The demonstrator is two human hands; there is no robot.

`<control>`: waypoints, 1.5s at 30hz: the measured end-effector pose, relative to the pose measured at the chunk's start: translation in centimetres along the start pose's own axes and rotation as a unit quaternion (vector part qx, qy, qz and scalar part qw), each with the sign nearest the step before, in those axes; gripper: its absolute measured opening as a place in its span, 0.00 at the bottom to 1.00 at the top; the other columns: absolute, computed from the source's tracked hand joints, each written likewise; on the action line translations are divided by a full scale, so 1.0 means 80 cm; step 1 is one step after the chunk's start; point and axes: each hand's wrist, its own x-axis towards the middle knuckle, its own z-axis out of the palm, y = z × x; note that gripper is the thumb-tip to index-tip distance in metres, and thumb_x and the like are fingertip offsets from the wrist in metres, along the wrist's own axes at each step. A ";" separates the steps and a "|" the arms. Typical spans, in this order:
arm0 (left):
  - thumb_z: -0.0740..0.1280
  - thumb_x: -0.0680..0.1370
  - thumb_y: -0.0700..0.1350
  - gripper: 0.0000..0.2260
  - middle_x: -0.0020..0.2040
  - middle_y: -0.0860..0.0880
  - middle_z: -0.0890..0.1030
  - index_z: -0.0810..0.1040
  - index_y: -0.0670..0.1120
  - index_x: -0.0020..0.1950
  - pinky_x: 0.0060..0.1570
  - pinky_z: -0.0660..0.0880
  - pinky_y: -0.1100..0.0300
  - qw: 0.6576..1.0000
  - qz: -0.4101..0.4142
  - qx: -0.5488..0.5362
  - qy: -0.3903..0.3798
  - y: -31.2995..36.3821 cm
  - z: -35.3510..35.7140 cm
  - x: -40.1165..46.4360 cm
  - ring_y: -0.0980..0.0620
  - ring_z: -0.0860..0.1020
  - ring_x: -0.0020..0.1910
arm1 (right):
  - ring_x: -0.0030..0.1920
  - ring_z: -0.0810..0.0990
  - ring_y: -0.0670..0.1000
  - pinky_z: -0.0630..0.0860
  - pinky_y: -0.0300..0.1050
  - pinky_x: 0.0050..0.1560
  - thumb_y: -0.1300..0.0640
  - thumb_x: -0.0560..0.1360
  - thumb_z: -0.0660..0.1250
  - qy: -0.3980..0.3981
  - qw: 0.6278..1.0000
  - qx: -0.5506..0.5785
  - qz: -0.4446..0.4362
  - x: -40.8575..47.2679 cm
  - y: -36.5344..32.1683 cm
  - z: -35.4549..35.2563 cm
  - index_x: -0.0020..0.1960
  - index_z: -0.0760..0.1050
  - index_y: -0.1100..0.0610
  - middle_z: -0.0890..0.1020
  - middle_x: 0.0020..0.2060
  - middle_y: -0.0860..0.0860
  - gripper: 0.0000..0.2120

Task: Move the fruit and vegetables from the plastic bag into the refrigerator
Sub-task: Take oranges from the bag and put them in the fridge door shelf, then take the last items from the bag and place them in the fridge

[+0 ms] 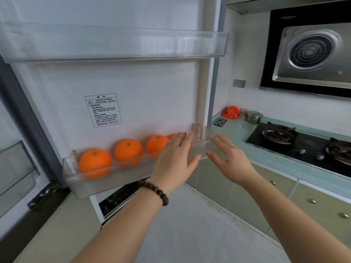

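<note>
The fridge door (144,88) is seen standing open. A clear shelf (114,179) is fixed low on the inside of the door. Oranges are lined up in a row in this shelf. The first orange (94,161) is placed at the left end. A second orange (128,152) is set just beside it, and a third orange (156,145) is set next along. A fourth orange (173,136) is mostly hidden behind the left hand (175,158).

The left hand is held out in front of the shelf with the fingers straight and spread, and nothing is gripped by it. It cannot be told if the shelf is touched. A bead bracelet (154,192) is worn on that wrist. The right hand (230,158) is held out near the right end of the shelf, with the fingers also straight and spread and nothing held.

A second clear shelf (114,44) is fixed higher on the door. A red plastic bag (230,112) is seen far back on the counter (237,135), beside a small metal pot (253,117). A black stove (296,143) is set into the counter.
</note>
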 end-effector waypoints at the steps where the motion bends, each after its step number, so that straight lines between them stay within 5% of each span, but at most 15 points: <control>1: 0.63 0.78 0.54 0.28 0.72 0.43 0.67 0.63 0.43 0.74 0.71 0.62 0.49 1.000 0.016 -0.007 -0.003 0.010 0.009 -0.003 0.45 0.64 0.71 | 0.75 0.55 0.46 0.52 0.38 0.69 0.45 0.76 0.62 0.007 1.000 0.000 0.017 -0.014 0.007 -0.002 0.72 0.62 0.48 0.60 0.75 0.49 0.26; 8: 0.60 0.79 0.55 0.29 0.77 0.47 0.58 0.55 0.47 0.77 0.73 0.55 0.57 0.985 0.087 -0.102 -0.108 0.091 0.094 -0.029 0.50 0.57 0.75 | 0.74 0.57 0.47 0.56 0.41 0.70 0.45 0.75 0.63 0.055 0.982 -0.017 0.179 -0.148 0.082 -0.027 0.71 0.65 0.48 0.62 0.74 0.48 0.25; 12: 0.61 0.79 0.54 0.29 0.75 0.45 0.61 0.58 0.45 0.76 0.73 0.58 0.54 0.968 0.130 -0.130 -0.169 0.154 0.154 -0.048 0.48 0.59 0.74 | 0.73 0.61 0.49 0.60 0.42 0.69 0.46 0.75 0.63 0.109 0.953 -0.042 0.280 -0.241 0.123 -0.056 0.70 0.67 0.49 0.64 0.73 0.48 0.24; 18: 0.61 0.78 0.54 0.28 0.74 0.43 0.65 0.61 0.43 0.75 0.72 0.59 0.55 0.927 0.216 -0.176 -0.250 0.280 0.233 -0.097 0.47 0.63 0.73 | 0.71 0.65 0.50 0.66 0.46 0.68 0.49 0.75 0.65 0.207 0.888 -0.079 0.402 -0.381 0.167 -0.108 0.68 0.70 0.52 0.68 0.71 0.50 0.22; 26: 0.59 0.79 0.54 0.28 0.76 0.47 0.59 0.56 0.46 0.76 0.73 0.53 0.60 0.846 0.326 -0.233 -0.352 0.462 0.300 -0.171 0.51 0.57 0.75 | 0.71 0.64 0.49 0.61 0.40 0.67 0.51 0.75 0.65 0.299 0.780 -0.116 0.538 -0.562 0.195 -0.165 0.68 0.70 0.51 0.68 0.70 0.49 0.21; 34: 0.58 0.79 0.56 0.29 0.77 0.49 0.58 0.54 0.47 0.77 0.73 0.51 0.60 0.780 0.420 -0.249 -0.390 0.637 0.342 -0.236 0.52 0.54 0.76 | 0.71 0.65 0.48 0.61 0.38 0.65 0.51 0.76 0.64 0.375 0.676 -0.121 0.623 -0.717 0.219 -0.224 0.68 0.70 0.52 0.68 0.70 0.50 0.20; 45: 0.58 0.79 0.56 0.29 0.77 0.49 0.57 0.53 0.48 0.77 0.73 0.50 0.59 0.726 0.481 -0.270 -0.411 0.810 0.377 -0.277 0.52 0.52 0.76 | 0.70 0.65 0.48 0.59 0.35 0.63 0.53 0.76 0.64 0.425 0.595 -0.127 0.670 -0.834 0.263 -0.294 0.66 0.71 0.51 0.68 0.70 0.49 0.18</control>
